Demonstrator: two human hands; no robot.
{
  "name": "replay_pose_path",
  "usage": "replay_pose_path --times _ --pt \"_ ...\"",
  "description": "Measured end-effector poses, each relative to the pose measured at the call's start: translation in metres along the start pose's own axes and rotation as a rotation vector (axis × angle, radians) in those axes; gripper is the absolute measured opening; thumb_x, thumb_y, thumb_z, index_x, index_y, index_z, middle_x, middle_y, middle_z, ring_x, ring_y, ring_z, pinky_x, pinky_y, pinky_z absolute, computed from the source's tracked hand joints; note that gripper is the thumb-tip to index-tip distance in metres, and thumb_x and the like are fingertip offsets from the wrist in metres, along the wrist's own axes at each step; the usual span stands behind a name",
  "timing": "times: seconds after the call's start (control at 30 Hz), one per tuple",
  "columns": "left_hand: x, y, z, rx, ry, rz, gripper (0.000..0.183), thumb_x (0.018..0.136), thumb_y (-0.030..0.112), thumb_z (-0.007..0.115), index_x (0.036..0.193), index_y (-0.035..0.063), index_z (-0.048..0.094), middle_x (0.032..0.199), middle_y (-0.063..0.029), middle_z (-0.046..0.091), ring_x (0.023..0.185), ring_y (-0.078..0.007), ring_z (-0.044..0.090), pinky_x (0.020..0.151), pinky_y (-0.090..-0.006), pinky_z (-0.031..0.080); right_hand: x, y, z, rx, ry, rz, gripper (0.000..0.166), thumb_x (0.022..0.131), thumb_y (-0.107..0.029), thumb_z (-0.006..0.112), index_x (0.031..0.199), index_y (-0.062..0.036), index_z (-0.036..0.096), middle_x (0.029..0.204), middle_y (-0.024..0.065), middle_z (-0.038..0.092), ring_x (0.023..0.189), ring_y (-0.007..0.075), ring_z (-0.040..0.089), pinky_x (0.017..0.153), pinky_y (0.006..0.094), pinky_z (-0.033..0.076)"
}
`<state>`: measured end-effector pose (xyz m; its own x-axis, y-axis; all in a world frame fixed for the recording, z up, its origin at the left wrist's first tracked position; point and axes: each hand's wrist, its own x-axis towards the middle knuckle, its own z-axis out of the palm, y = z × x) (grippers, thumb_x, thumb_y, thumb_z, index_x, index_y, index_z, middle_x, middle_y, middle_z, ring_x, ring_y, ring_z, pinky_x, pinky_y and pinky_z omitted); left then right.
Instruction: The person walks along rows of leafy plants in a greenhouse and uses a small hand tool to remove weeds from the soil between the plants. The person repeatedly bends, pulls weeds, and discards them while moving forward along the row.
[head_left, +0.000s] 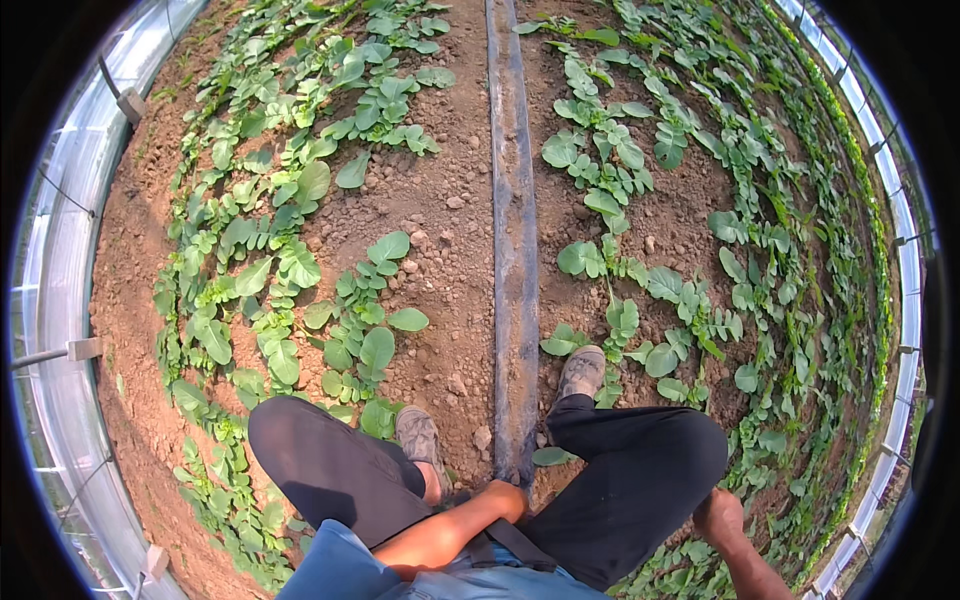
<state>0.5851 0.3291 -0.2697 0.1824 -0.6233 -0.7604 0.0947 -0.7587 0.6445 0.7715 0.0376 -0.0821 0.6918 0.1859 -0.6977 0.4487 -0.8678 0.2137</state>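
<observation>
My left hand (507, 501) is low between my thighs, over the near end of a flat dark plastic drip hose (514, 262). Its fingers are mostly hidden, and I cannot tell whether it holds anything. Beside my right knee is my right hand (720, 517), curled, its fingertips hidden behind the knee and wrist. Leafy green seedlings (377, 349) grow in rows left of the hose. More leafy plants (664, 360) stand on its right, close to my shoe (582, 371). My other shoe (420, 435) rests on soil at the hose's left.
Brown crumbly soil (442, 300) with small clods lies between the rows. Clear plastic sheeting (60, 300) with blocks (85, 349) along its foot borders the left side. A pale plastic-covered edge (910, 262) curves along the right, past denser rows of plants (810, 262).
</observation>
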Motion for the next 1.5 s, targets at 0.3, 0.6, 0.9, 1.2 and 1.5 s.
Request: replay_pose_path --times 0.3,0.6,0.9,1.2,1.5 --pt "0.041 -0.007 0.039 0.121 0.250 -0.060 0.035 0.069 0.019 0.068 0.103 0.0104 0.070 0.110 -0.0104 0.066 0.104 -0.0289 0.063 0.080 -0.0433 0.052 -0.070 -0.024 0.087 0.146 0.224 0.055 0.037 0.072 -0.005 0.059 0.108 -0.0095 0.060 0.081 0.0211 0.060 0.070 0.0384 0.061 0.064 0.0477 0.050" --pt "0.013 -0.015 0.030 0.143 0.469 -0.057 0.026 0.075 0.019 0.058 0.093 0.0042 0.070 0.097 -0.0183 0.067 0.092 -0.0338 0.065 0.073 -0.0445 0.053 -0.050 -0.022 0.092 0.173 0.351 -0.002 0.029 0.070 -0.006 0.063 0.099 -0.0100 0.064 0.080 0.0194 0.065 0.076 0.0360 0.065 0.069 0.0449 0.051" --pt "-0.181 0.065 -0.011 0.446 1.256 0.043 0.022 0.072 0.015 0.067 0.082 0.0005 0.055 0.076 -0.0179 0.059 0.074 -0.0385 0.063 0.061 -0.0465 0.052 -0.044 0.000 0.075 0.267 0.338 0.049 0.034 0.074 -0.021 0.070 0.107 -0.0129 0.067 0.093 0.0159 0.068 0.087 0.0317 0.065 0.077 0.0396 0.051" --pt "-0.240 0.074 -0.034 0.644 1.113 0.085 0.012 0.071 0.010 0.061 0.077 -0.0008 0.059 0.068 -0.0172 0.062 0.068 -0.0356 0.066 0.058 -0.0445 0.052 -0.077 0.032 -0.010 0.765 0.545 -0.018 0.040 0.074 -0.006 0.070 0.112 0.0037 0.061 0.081 0.0132 0.066 0.055 0.0152 0.060 0.044 0.0279 0.048" --pt "-0.243 0.057 -0.096 0.538 1.277 0.199 0.012 0.070 0.010 0.061 0.077 0.0009 0.061 0.067 -0.0144 0.063 0.067 -0.0294 0.067 0.054 -0.0393 0.052 0.011 -0.096 -0.163 0.995 0.550 -0.380 0.060 0.076 -0.005 0.065 0.131 0.0007 0.043 0.080 0.0061 0.056 0.056 0.0096 0.051 0.049 0.0246 0.042"
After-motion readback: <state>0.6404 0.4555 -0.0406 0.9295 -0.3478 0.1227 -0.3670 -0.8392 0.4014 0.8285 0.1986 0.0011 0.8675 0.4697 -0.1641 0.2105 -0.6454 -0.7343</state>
